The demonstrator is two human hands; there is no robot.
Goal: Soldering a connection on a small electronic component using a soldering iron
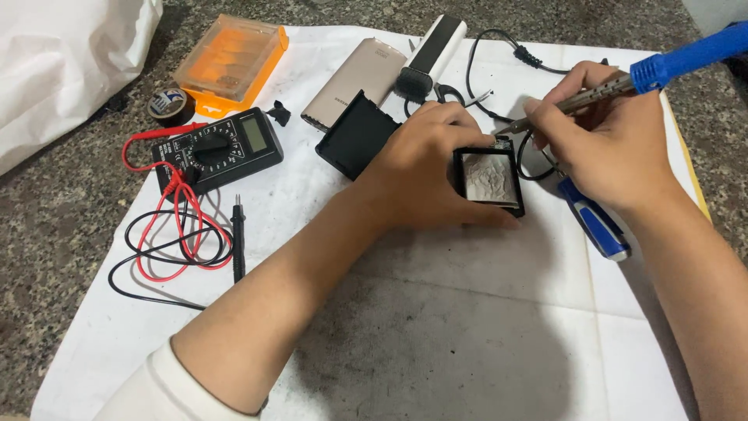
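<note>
Sheet [436,327]: white paper, creased and smudged grey, spread over the speckled stone counter [47,226]; it fills most of the frame.
Bag [62,62]: white, crinkled plastic, upper left corner.
My left hand [425,171]: centre of the frame, fingers curled round the left edge of the module, thumb along its lower edge, pinning it flat to the sheet.
My right hand [600,140]: upper right, closed in a pen grip on the iron.
Iron [623,78]: blue plastic handle, slim metal shaft, slanting down to the left; its tip meets the module's upper corner.
Meter [218,148]: black, boxy, round dial and grey screen, left of centre; red and black leads [179,242] coil below it.
Orange case [230,58]: translucent, ribbed, top left.
Power bank [354,82]: beige metal slab, top centre, beside a white and black bar [432,51].
Black shell [354,136]: matte plastic, open, just left of my left hand.
Module [489,179]: small, square, black frame with a wrinkled grey face, centre right, between my hands.
Blue handle [596,222]: glossy, lying under my right wrist.
Tape [170,104]: small dark roll, upper left.
</note>
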